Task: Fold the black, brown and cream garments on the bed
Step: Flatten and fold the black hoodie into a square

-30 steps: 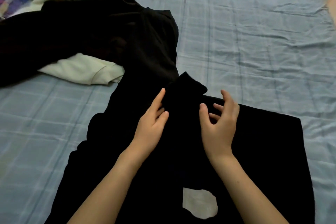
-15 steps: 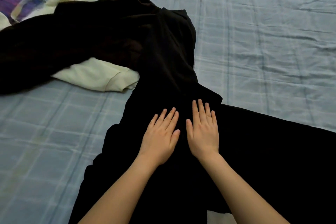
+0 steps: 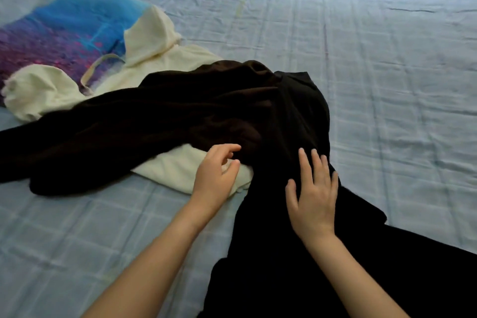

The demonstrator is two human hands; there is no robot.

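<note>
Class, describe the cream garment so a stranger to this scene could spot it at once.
On the pale blue bed sheet, look left, beside the blue-and-purple cloth. The cream garment lies there, partly under the brown garment; it is the only pale piece among dark clothes.

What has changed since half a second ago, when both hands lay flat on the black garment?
The left hand left the black garment and moved left, over the edge of the cream garment, fingers now loosely curled, apparently holding nothing. The right hand stays flat on the black garment, fingers spread wider. The garments lie as before.
</note>
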